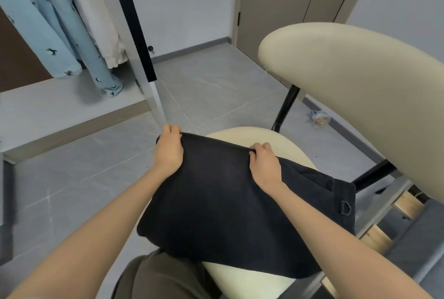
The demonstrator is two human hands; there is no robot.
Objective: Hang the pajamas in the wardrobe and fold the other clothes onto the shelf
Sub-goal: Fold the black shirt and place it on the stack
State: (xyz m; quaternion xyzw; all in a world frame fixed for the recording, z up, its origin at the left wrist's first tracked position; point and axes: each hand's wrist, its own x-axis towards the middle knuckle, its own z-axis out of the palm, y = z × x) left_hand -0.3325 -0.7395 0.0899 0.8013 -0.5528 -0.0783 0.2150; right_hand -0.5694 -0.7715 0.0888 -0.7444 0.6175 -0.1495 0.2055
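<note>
A black garment (223,205) lies partly folded across the cream chair seat (242,282). My left hand (169,148) grips its far left edge, fingers curled over the fold. My right hand (264,163) grips the far edge further right. A waistband with a buckle (346,207) shows at the garment's right side. Light blue pajamas with dark bird prints (60,34) hang in the open wardrobe at upper left, beside a white garment (101,22). The wardrobe's pale bottom shelf (48,106) sits under them.
The chair's cream backrest (360,82) rises at right on black legs. Grey tiled floor (211,87) lies between chair and wardrobe. A small clear container (319,118) sits on the floor by the wall. A wooden slatted frame (389,222) is at right.
</note>
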